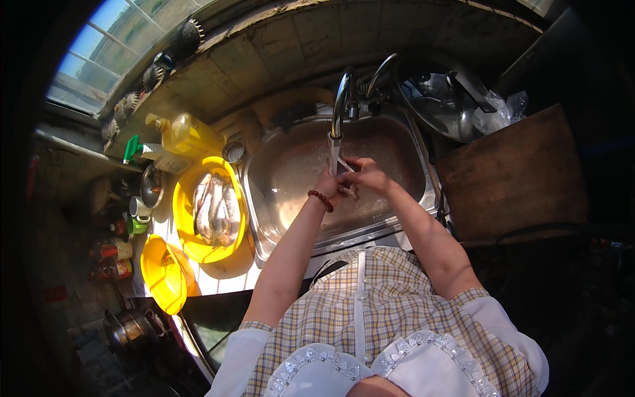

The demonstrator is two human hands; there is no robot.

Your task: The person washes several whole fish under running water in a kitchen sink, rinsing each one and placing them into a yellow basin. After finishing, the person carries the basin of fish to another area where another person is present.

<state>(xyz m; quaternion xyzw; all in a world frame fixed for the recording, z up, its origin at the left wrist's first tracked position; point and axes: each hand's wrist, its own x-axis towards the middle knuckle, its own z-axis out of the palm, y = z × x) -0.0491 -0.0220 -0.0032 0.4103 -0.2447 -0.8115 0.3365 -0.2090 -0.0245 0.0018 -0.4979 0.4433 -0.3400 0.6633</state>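
Note:
Water runs from the curved chrome faucet (340, 106) onto my hands, which are close together over the stainless steel sink (292, 164). My left hand (329, 185), with a dark red beaded bracelet (321, 200) at the wrist, is under the stream. Beside it, my right hand (367, 174) has its fingers bent inward. Both grip a small pale, wet piece (350, 191); fingers hide most of it, and I cannot tell exactly what it is. To the left, several whole silvery fish (217, 211) lie in a yellow plastic basin (184, 238).
A second yellow basin (158, 278) sits near the counter's left edge. Behind stand a yellow jug (191, 136) and a green-topped spray bottle (168, 160). On the right are a glass pan lid (436, 99), a clear plastic bag (496, 114) and a wooden board (516, 178).

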